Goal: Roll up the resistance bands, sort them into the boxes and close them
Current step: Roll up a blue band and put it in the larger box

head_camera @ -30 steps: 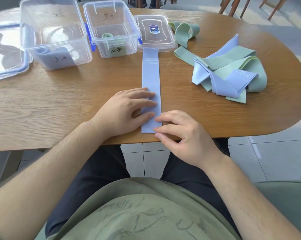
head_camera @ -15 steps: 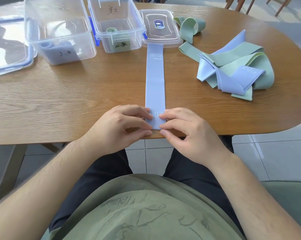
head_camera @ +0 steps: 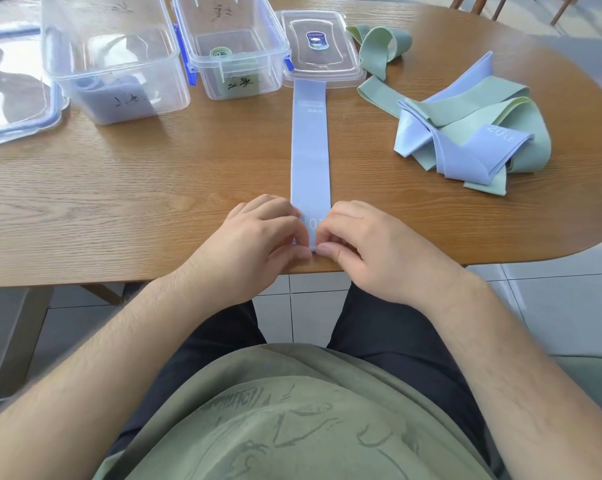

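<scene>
Blue band (head_camera: 310,150) lies flat along the counter (head_camera: 154,188), far end meeting a loose lid (head_camera: 322,46) | left grip (head_camera: 254,244) and right grip (head_camera: 365,247), fingers curled, pinch its near end at the counter edge | large box (head_camera: 116,64) and small box (head_camera: 232,46) stand open far left; tangled bands (head_camera: 472,133) heaped right.

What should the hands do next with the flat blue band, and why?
Probably begin rolling the near end forward. The left hand and right hand both pinch that end of the blue band, while the rest lies flat and straight, not yet rolled.
</scene>
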Available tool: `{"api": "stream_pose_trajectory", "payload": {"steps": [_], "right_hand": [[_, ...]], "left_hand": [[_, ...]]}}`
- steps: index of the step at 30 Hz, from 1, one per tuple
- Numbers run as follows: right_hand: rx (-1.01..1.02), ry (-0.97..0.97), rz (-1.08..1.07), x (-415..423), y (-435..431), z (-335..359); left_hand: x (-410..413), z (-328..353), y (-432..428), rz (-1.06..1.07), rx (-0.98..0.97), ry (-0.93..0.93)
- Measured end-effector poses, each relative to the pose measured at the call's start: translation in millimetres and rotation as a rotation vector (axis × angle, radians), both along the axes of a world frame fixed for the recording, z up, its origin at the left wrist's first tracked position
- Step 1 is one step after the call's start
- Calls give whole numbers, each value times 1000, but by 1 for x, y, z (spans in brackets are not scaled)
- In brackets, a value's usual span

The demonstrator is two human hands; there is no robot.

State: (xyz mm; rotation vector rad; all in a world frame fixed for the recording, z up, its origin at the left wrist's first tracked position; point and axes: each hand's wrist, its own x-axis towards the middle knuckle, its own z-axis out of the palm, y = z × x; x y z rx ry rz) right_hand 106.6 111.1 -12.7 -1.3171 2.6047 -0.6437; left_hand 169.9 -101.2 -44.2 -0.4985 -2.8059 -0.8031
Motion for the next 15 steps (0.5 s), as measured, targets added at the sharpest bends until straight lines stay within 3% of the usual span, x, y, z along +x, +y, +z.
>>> {"api": "stream_pose_trajectory", "payload": {"steps": [12, 15], "right_hand": [[-20, -239, -150, -5, -7, 7], [-47, -209, -153, -5, -6, 3]], "left_hand": [[-12, 15, 6, -12, -79, -54], [-11, 14, 6, -15, -89, -46]]}}
